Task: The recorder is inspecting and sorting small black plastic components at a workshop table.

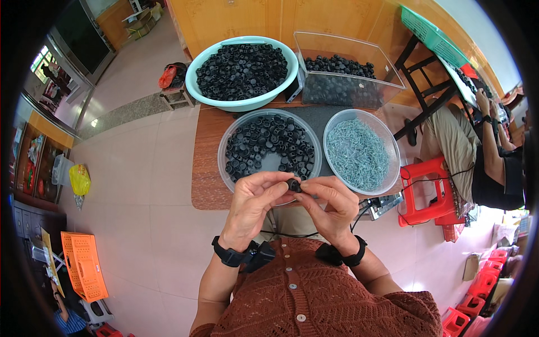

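Observation:
Between my two hands I hold a small black round part (293, 185), probably plastic, above the near rim of a clear round tub. My left hand (257, 196) pinches it from the left with thumb and forefinger. From the right, my right hand (331, 205) closes its thumb and forefinger on it too. Fingertips hide much of the part, and I cannot tell whether a second piece is joined to it. The clear tub (223, 171) beneath holds many loose black caps (269, 137). To its right, a clear tub (395, 163) is filled with thin silvery-blue screws (358, 151).
Behind stand a pale-green basin (193, 92) of black parts and a clear rectangular bin (342, 95) of similar pieces, all on a brown table (205, 168). A red stool (429, 191) and a seated co-worker (488, 163) are at right. An orange crate (84, 267) lies at left.

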